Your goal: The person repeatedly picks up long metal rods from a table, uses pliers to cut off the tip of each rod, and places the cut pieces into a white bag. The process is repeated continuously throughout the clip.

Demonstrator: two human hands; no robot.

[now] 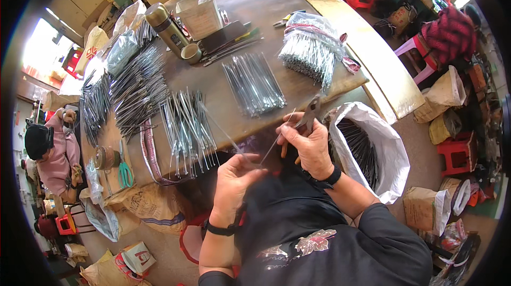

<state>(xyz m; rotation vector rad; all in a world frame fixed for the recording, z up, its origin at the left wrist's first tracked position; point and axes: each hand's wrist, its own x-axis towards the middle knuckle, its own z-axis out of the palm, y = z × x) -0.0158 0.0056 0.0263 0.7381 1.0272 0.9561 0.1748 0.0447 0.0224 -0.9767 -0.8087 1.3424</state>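
Note:
My left hand is closed on a thin metal rod, whose far part is blurred and slants toward the table. A second thin length of metal runs between my two hands; I cannot tell whether both are one bent piece. In my right hand is a pair of pliers with orange handles, jaws pointing up and away. The thumb and forefinger of that hand also meet the thin length's end. Beyond my hands lies a neat row of rods, and a looser spread of rods sits at the table's near left.
Larger rod piles cover the table's left side. A bagged bundle of rods lies at right. A steel flask, a cup and teal scissors are about. A white sack of dark rods stands beside my right arm.

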